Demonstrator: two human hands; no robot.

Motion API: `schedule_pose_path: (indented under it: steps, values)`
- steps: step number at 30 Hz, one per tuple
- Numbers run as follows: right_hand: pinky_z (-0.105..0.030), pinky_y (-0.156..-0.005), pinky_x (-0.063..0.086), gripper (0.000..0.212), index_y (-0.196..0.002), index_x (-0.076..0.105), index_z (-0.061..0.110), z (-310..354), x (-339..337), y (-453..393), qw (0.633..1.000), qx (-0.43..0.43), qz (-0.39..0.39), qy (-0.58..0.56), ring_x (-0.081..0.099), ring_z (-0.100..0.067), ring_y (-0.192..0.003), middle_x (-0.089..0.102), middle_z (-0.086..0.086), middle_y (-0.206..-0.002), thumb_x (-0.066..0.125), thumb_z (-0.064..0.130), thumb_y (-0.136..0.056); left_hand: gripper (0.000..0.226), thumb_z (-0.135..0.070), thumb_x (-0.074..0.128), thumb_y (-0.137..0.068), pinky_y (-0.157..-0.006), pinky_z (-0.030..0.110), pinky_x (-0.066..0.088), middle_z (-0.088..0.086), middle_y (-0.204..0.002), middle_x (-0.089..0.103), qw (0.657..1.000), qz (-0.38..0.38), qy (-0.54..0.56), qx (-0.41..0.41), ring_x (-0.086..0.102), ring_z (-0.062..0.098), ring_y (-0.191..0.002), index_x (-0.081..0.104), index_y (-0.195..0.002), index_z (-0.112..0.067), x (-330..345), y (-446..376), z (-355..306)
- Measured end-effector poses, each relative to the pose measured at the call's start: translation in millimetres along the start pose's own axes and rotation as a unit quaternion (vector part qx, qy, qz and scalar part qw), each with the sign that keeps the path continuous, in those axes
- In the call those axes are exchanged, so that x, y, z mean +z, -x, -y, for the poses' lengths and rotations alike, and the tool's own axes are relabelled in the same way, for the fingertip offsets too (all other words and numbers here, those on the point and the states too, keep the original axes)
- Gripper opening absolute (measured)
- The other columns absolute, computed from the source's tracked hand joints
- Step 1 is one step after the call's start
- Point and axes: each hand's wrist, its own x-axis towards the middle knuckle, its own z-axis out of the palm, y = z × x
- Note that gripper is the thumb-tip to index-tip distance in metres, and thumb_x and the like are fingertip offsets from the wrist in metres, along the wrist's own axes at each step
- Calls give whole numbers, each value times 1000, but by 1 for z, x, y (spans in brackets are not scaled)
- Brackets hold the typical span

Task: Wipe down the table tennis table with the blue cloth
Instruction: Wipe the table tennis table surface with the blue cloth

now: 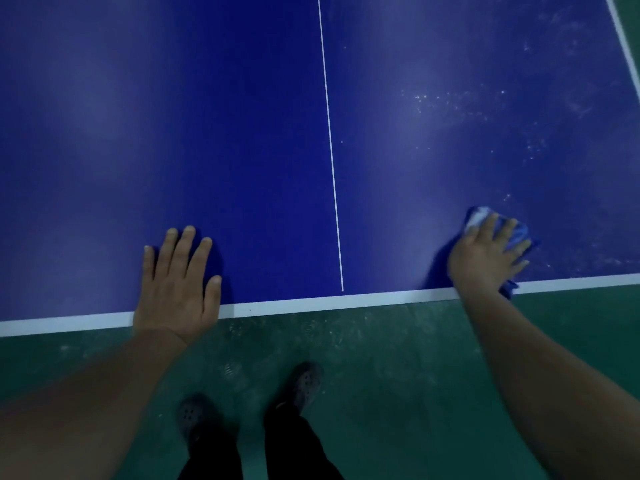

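Observation:
The blue table tennis table (242,150) fills the upper view, with a white centre line and a white front edge. My right hand (486,254) presses flat, fingers spread, on the crumpled blue cloth (479,216) near the front edge on the right half. Part of the cloth hangs over the edge below my wrist. My left hand (178,285) lies flat on the table's left half at the front edge, fingers straight, holding nothing.
White dust specks (450,102) cover the right half of the table; the left half looks smoother. A green floor (398,368) runs below the table edge. My two dark shoes (304,382) stand on it near the middle.

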Motion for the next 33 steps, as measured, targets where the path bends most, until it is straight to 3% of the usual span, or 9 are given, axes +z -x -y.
schedule_pose_path:
  steps: [3,8,12,16,18,21,24,29,33]
  values:
    - [-68,-117,10,62,-159,17,16,66,33,74,986,-163,-12,35,7,-51,-149,8,-14,-167,33,25,-100,70,-45,22,-96,-124,56,5,14,-165,21,1000,-3,-7,-2,10,31,-154,34,-154,-8,-1,0,1]
    - [-59,-122,1,55,-157,26,30,102,56,167,867,-492,64,48,2,-35,-154,12,2,-168,25,41,-103,71,-46,23,-95,-124,54,5,15,-164,23,1000,-15,-7,-6,12,31,-154,36,-153,-6,1,2,1]
    - [-66,-113,23,59,-154,34,24,29,34,52,926,-361,-10,110,21,-47,-147,25,-6,-164,21,32,-97,70,-46,24,-95,-124,56,7,16,-164,23,1000,-13,-5,-6,12,32,-153,35,-153,-7,0,-2,0]
    - [-60,-121,4,55,-160,12,31,-44,-6,-31,999,-49,12,7,-2,-38,-153,0,1,-169,14,42,-106,71,-46,24,-95,-124,56,7,17,-163,25,1000,-17,-16,-2,14,33,-153,36,-153,-6,1,0,0]
    - [-60,-121,2,55,-160,12,29,-27,-3,-21,1000,-20,-4,-8,-3,-40,-153,0,-2,-169,17,40,-107,72,-46,24,-95,-124,56,7,17,-163,25,1000,-22,-22,-2,14,34,-153,36,-153,-6,1,0,-1]
    - [-64,-117,8,59,-159,20,23,28,21,40,975,-219,-12,36,6,-47,-150,10,-9,-168,22,28,-100,72,-47,23,-96,-122,55,7,17,-163,25,999,-23,-41,-2,15,34,-152,35,-153,-5,-1,0,-3]
    - [-57,-122,0,56,-158,20,30,61,41,103,902,-425,21,78,0,-37,-154,7,0,-168,17,40,-103,72,-49,22,-96,-122,53,7,16,-163,24,999,-9,-52,-6,14,34,-153,34,-153,-7,-2,0,-5]
    - [-56,-123,7,53,-156,32,29,65,36,95,838,-537,28,91,8,-33,-154,18,3,-167,22,39,-105,69,-45,25,-95,-123,43,-3,15,-162,27,1000,-23,-10,-4,19,31,-152,38,-151,-6,-6,2,-8]
    - [-53,-124,3,49,-155,33,31,81,36,74,800,-591,27,103,5,-30,-154,15,5,-167,31,38,-106,64,-37,30,-95,-124,46,4,15,-159,35,998,-35,25,44,28,31,-148,44,-148,-3,-13,-19,-18]
